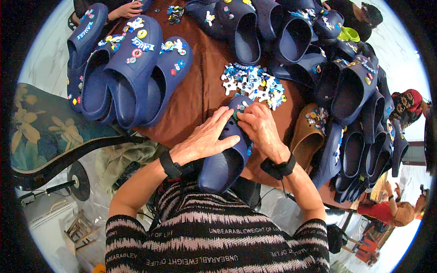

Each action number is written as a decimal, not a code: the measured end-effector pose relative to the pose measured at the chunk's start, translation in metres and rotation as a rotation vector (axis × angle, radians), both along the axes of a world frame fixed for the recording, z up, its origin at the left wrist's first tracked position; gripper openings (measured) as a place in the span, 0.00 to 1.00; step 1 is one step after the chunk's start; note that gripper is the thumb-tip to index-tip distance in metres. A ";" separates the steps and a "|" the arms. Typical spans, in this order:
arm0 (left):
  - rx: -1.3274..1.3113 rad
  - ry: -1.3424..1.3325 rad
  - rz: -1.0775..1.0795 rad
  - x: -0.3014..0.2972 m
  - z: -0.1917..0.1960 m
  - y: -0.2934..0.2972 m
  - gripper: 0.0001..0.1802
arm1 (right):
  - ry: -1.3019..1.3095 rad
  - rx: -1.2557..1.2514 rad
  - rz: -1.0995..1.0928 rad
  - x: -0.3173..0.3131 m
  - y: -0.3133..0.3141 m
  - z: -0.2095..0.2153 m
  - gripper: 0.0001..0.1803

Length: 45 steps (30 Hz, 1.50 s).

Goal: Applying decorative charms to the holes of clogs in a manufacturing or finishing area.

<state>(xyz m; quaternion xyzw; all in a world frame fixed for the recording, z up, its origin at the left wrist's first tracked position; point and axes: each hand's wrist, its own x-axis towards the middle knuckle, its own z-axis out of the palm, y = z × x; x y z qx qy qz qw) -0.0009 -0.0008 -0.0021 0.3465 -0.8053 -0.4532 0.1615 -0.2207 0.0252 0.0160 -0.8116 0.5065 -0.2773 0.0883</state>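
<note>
A dark blue clog (221,168) lies in front of me, its toe pointing away and its opening towards me. My left hand (200,139) rests over its upper, fingers stretched out together and thumb spread apart. On the clog's other side my right hand (261,125) is closed, its bent fingertips pressed down on the upper near the toe. What those fingertips hold is hidden. A small white charm (243,105) shows on the toe, just beyond them. Past the toe lies a pile of loose charms (255,84), mostly white and blue.
Decorated blue clogs (136,59) stand at left on the brown-covered table (200,59); more blue clogs (353,95) crowd the right, beside a brown clog (307,132). Another person's hand (130,10) is at far left. A patterned chair (50,132) stands left of the table.
</note>
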 end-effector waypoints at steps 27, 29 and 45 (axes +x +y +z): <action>0.003 -0.036 -0.064 0.001 0.012 -0.004 0.40 | -0.120 0.218 -0.402 -0.043 -0.074 0.002 0.11; -0.007 -0.068 -0.055 -0.001 0.012 -0.003 0.40 | -0.062 0.295 -0.421 -0.054 -0.104 -0.012 0.11; 0.016 -0.064 -0.041 0.000 0.014 -0.001 0.41 | -0.305 0.344 -0.396 -0.063 -0.126 -0.023 0.08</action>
